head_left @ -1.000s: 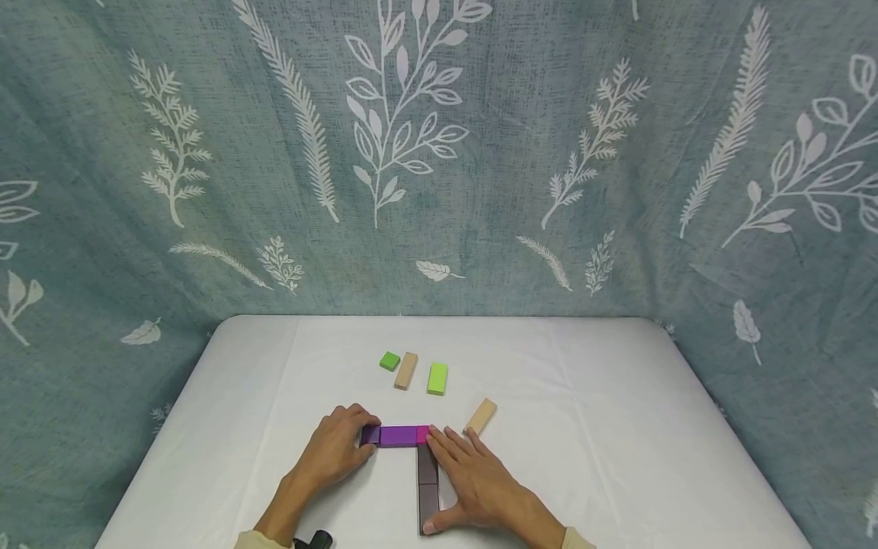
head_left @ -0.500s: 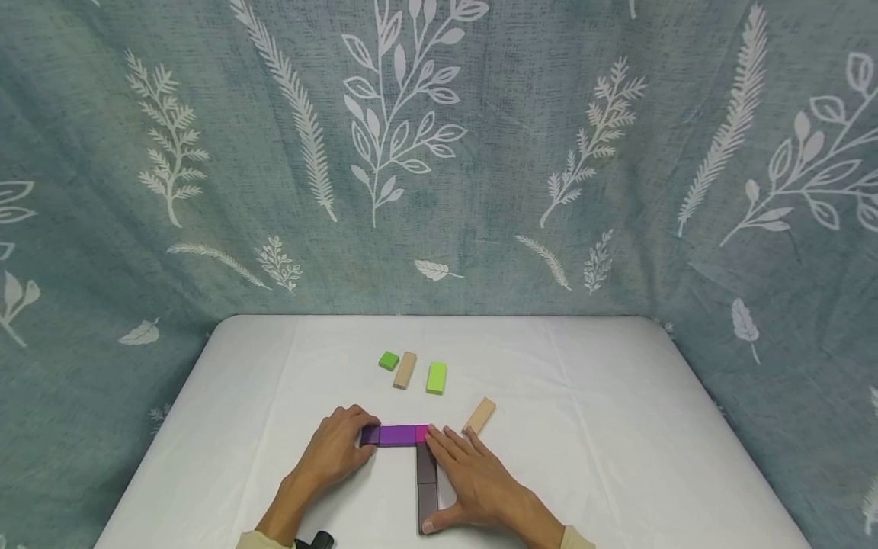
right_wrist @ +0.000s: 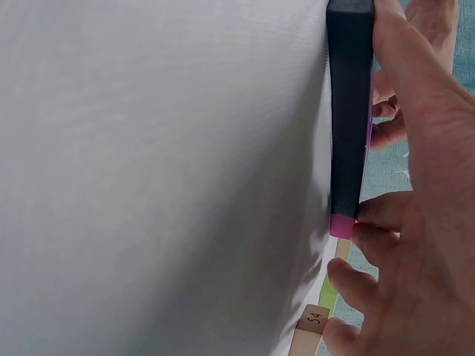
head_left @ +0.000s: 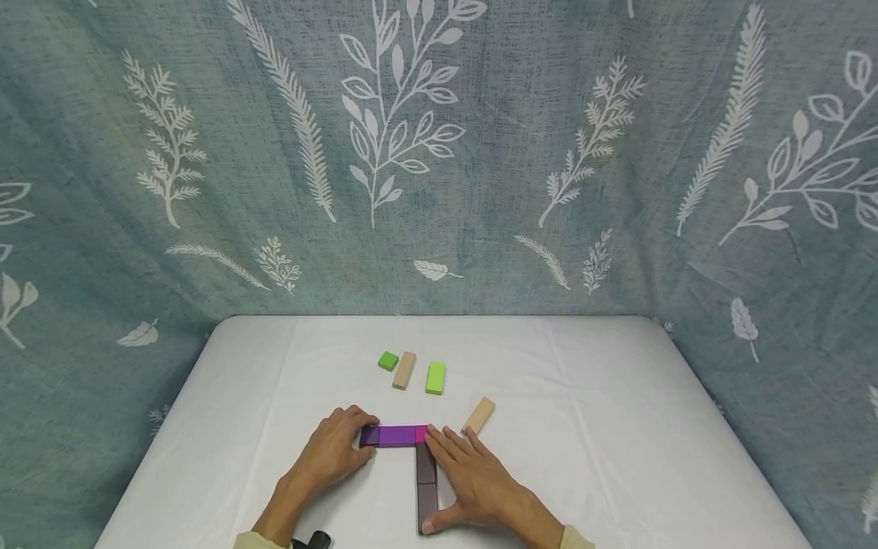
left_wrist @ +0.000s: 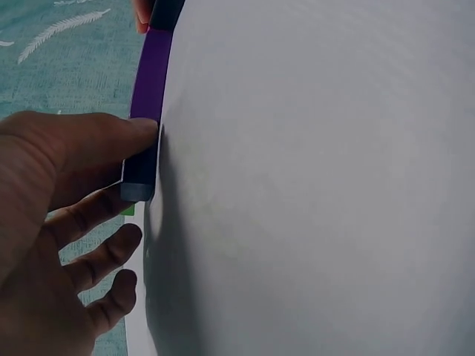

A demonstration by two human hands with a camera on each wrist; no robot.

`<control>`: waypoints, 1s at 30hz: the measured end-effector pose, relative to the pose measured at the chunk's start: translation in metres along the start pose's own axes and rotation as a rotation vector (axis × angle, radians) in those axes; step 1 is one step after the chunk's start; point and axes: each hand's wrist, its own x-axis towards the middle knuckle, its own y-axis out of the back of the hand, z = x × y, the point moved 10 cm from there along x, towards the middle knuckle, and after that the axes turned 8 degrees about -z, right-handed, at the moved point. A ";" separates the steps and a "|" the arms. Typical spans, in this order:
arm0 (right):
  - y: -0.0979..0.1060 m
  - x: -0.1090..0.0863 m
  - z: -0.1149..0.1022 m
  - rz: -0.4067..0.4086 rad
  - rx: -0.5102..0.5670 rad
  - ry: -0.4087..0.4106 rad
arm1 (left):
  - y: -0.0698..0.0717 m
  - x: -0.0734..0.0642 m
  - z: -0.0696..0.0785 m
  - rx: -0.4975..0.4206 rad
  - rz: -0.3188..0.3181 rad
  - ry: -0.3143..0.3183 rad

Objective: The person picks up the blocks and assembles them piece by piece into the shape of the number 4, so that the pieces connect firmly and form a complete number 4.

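Note:
Flat wooden blocks form a T-like shape with a longer left arm. In the head view, my left hand (head_left: pixel 328 450) pinches the dark purple block (head_left: pixel 370 436) at the row's left end, thumb on the near side. To its right lie a purple block (head_left: pixel 398 436) and a pink block (head_left: pixel 421 434). Two dark grey blocks (head_left: pixel 427 503) run end to end from the pink one toward me. My right hand (head_left: pixel 476 482) lies spread beside them, fingertips touching the pink end and thumb at the near grey end. The right wrist view shows the grey blocks' side (right_wrist: pixel 349 111).
Beyond the row lie a small green block (head_left: pixel 388 361), a plain wood block (head_left: pixel 404 370) and a lime block (head_left: pixel 435 378). Another wood block (head_left: pixel 479 415) sits just past my right fingertips, its end marked 54. A leaf-patterned curtain (head_left: pixel 480 191) hangs behind the white table (head_left: pixel 604 427).

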 end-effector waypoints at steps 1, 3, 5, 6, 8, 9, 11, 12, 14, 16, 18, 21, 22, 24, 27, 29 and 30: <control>0.000 0.000 0.000 -0.001 0.000 -0.001 | 0.000 0.000 0.000 -0.009 -0.011 -0.002; 0.000 0.000 0.000 -0.005 0.002 -0.002 | -0.001 -0.001 -0.002 -0.024 -0.035 -0.003; -0.001 0.000 0.000 -0.010 0.005 -0.004 | -0.001 0.000 -0.004 -0.038 -0.057 0.002; -0.001 0.000 0.000 -0.014 0.007 -0.006 | -0.001 0.000 -0.005 -0.043 -0.065 0.004; -0.001 0.000 0.000 -0.017 0.007 -0.008 | 0.000 0.000 -0.007 -0.051 -0.075 0.011; -0.001 0.000 0.000 -0.018 0.007 -0.010 | 0.001 0.000 -0.007 -0.055 -0.076 0.016; -0.001 0.000 0.001 -0.018 0.007 -0.010 | 0.003 -0.001 -0.008 -0.073 -0.075 0.022; -0.001 0.000 0.000 -0.015 0.003 -0.009 | 0.004 -0.001 -0.009 -0.079 -0.074 0.024; -0.001 0.000 0.000 -0.008 0.000 -0.005 | 0.007 -0.001 -0.010 -0.089 -0.065 0.036; 0.000 0.000 0.000 -0.002 -0.001 0.000 | 0.010 -0.001 -0.011 -0.096 -0.057 0.052; 0.000 0.000 -0.001 0.005 -0.001 0.003 | 0.011 0.000 -0.012 -0.098 -0.052 0.067; 0.000 0.000 -0.001 0.010 0.003 0.006 | 0.014 0.003 -0.014 -0.103 -0.045 0.074; 0.000 0.000 -0.001 0.011 0.003 0.008 | 0.014 0.004 -0.015 -0.106 -0.045 0.077; 0.000 0.000 -0.001 0.012 0.001 0.010 | 0.016 0.006 -0.015 -0.114 -0.047 0.079; -0.001 0.000 -0.001 0.011 -0.004 0.009 | 0.020 0.011 -0.017 -0.120 -0.046 0.082; -0.001 0.000 0.000 0.008 -0.006 0.006 | 0.022 0.014 -0.017 -0.122 -0.049 0.086; -0.001 0.000 0.000 0.008 -0.007 0.005 | 0.023 0.016 -0.017 -0.120 -0.050 0.083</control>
